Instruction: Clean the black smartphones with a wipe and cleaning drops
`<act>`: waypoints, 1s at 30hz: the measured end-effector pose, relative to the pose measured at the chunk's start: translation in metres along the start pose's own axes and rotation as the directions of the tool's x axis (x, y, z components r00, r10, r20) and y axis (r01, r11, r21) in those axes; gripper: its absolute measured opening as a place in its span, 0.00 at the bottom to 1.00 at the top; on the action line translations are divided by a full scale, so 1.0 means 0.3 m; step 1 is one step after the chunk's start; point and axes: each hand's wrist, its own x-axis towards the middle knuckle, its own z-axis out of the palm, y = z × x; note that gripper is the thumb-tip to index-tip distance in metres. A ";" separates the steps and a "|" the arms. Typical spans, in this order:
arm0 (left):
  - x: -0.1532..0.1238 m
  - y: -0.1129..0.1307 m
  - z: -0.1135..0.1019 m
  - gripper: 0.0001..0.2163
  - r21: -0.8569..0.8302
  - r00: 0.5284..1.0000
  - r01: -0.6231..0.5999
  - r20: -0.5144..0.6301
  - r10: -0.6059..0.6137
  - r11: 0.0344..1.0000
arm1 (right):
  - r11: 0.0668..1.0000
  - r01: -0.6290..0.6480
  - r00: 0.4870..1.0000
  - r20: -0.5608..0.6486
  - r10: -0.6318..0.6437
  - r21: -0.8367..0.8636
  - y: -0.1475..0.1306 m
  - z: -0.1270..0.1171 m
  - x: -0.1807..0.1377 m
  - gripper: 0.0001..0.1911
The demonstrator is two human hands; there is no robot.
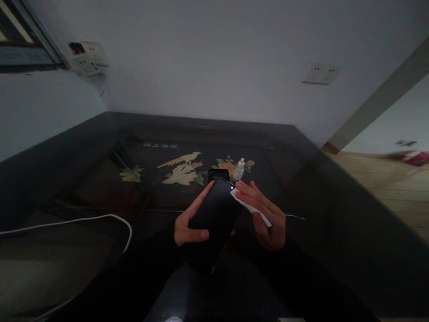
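Black phone (216, 217) is btwn the hands, just L of R hand (273, 220), long axis pointing fwd w/ far end tipped R. L hand (190, 227) is part-curled round it, thumb on its face; R hand, fingers nearly straight, has a white wipe (250, 209) btwn thumb & fingers, at the phone's far R corner.

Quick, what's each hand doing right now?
Left hand: closed, holding a dark phone.
Right hand: closed, holding a white wipe at the phone's top corner.
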 end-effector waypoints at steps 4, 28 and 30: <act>0.005 -0.033 0.001 0.45 0.008 0.999 0.022 0.036 -0.023 1.000 | 0.992 -0.073 0.996 0.064 0.067 0.104 -0.009 0.004 0.004 0.22; 0.010 -0.054 -0.017 0.46 0.062 0.997 0.072 -0.004 -0.072 0.995 | 0.983 -0.179 0.950 0.267 0.163 0.039 0.007 0.010 0.021 0.22; 0.015 -0.046 -0.019 0.47 0.070 0.998 0.064 -0.009 -0.064 0.995 | 0.983 -0.177 0.958 0.237 0.162 0.045 0.015 0.013 0.015 0.22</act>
